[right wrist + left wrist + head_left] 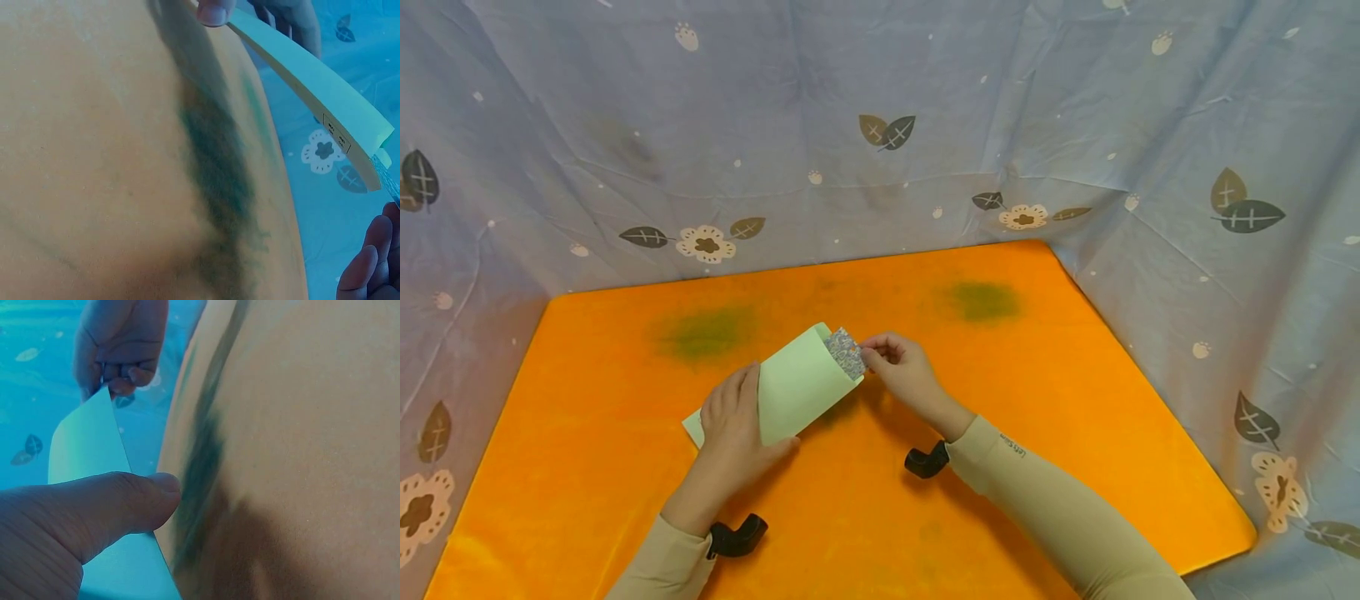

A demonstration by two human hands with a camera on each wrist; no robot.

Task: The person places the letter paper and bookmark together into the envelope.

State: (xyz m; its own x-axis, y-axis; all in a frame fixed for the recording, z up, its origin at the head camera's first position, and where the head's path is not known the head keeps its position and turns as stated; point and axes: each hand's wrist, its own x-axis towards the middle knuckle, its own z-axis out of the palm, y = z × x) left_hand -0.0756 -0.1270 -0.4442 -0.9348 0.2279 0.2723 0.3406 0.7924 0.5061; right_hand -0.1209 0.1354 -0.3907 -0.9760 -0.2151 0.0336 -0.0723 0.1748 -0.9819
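Left hand (733, 425) grips the pale green envelope (793, 387) by its lower end, thumb on its face, above the centre of the orange table (1075, 400). Right hand (902, 367), at 3 o'clock of the envelope mouth, pinches the patterned card (846, 352) protruding there.

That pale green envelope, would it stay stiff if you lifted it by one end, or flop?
Probably floppy: the envelope already bows in the right wrist view, though the left hand grips one end. It looks thin and light. The patterned card pinched by the right hand may stiffen that end slightly.
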